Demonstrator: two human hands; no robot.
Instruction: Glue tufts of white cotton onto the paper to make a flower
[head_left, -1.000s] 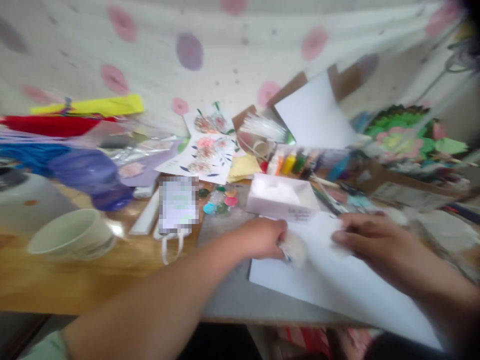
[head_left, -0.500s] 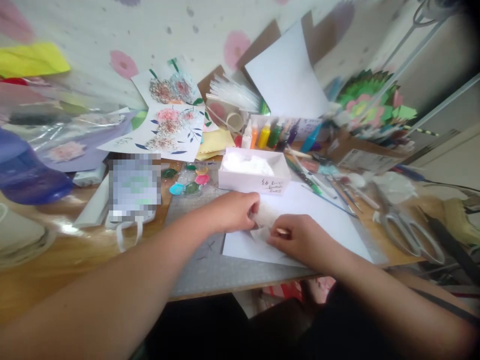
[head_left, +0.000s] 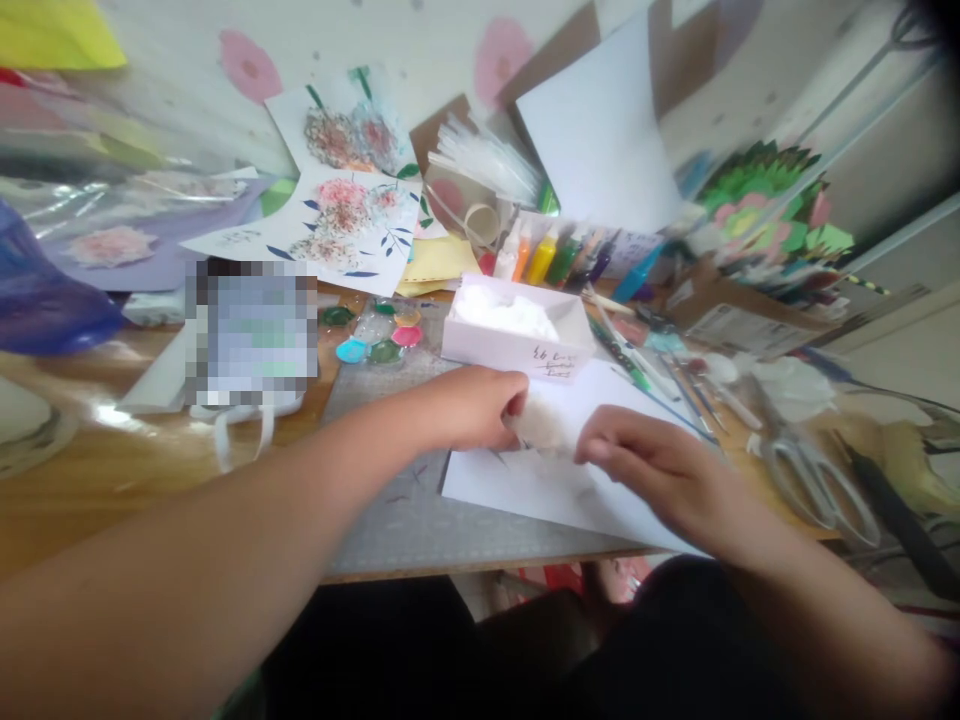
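Observation:
A pale, fluffy off-white piece [head_left: 541, 418] is over the white paper sheet [head_left: 487, 485] in the middle. My left hand [head_left: 487, 408] pinches its left edge, fingers closed. To its right, my right hand [head_left: 645, 455] has curled fingers near the piece's right side; blur hides whether anything is between them. Just behind both hands sits a white box [head_left: 487, 345] with handwriting on its front and white fluffy material [head_left: 506, 312] inside. The sheet lies on a grey cutting mat [head_left: 390, 500].
Paint palette [head_left: 385, 350] left of the box; paint bottles [head_left: 541, 258] behind it. White-handled scissors [head_left: 821, 480] and brushes [head_left: 694, 395] lie right. Flower artwork [head_left: 341, 225] stands back left, a pixelated object [head_left: 259, 335] below it. A blue-purple object [head_left: 52, 290] is far left.
My right hand has moved right, apart from my left hand, showing more of the pale piece. My left hand keeps its hold. The camera view has shifted slightly.

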